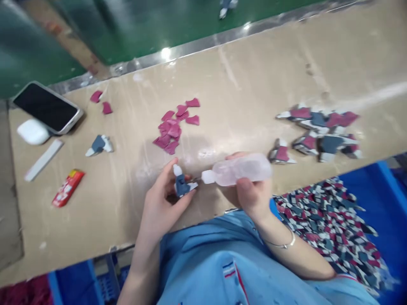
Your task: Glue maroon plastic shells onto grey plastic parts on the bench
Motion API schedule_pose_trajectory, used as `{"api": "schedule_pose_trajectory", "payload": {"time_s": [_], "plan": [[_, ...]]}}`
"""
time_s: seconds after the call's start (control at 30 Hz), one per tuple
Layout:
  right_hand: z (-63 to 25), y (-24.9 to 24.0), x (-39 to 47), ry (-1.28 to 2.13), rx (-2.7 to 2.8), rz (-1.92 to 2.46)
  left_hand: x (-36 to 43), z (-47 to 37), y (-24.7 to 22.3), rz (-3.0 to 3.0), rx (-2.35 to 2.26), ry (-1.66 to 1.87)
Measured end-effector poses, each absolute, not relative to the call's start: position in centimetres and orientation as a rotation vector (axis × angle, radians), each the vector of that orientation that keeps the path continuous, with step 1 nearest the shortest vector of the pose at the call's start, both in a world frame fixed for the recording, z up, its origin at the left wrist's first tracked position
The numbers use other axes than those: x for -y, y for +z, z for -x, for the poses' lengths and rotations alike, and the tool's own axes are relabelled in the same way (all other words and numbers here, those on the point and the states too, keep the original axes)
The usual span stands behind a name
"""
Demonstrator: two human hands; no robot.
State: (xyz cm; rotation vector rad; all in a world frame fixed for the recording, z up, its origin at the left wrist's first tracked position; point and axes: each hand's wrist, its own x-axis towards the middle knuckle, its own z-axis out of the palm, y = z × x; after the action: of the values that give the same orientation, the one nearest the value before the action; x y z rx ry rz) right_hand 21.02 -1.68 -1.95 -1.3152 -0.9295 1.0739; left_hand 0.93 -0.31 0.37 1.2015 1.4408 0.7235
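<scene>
Between the thumb and fingers of my left hand (163,201) is a small blue and white piece (181,184). My right hand (252,192) is wrapped round a translucent squeeze bottle (243,169), which lies nearly level with its white nozzle end pointing left at the piece. The thin tip is close to the piece; whether they touch I cannot tell. Beyond my hands lies a loose pile of maroon pieces (171,129). Several assembled pieces in maroon, blue and white (330,146) rest on the table to the right.
On the tan table (248,93), a phone (47,106), white case (33,131), pale strip (43,160), red packet (68,187) and another blue-white piece (99,145) lie left. A blue bin (369,182) full of pieces stands below the right edge. A metal rim runs along the back.
</scene>
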Motion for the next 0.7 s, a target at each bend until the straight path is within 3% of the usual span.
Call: {"api": "schedule_pose_trajectory", "payload": {"time_s": [0.2,0.7], "plan": [[-20.92,-2.2,2.07,0.536,1.311,1.296,0.12,-1.28,1.08,-1.133,-1.402,0.748],[-20.86,-1.63,2.89,0.351,1.562,1.307,0.17,-1.0,1.1,-1.163,-1.356,0.755]]}}
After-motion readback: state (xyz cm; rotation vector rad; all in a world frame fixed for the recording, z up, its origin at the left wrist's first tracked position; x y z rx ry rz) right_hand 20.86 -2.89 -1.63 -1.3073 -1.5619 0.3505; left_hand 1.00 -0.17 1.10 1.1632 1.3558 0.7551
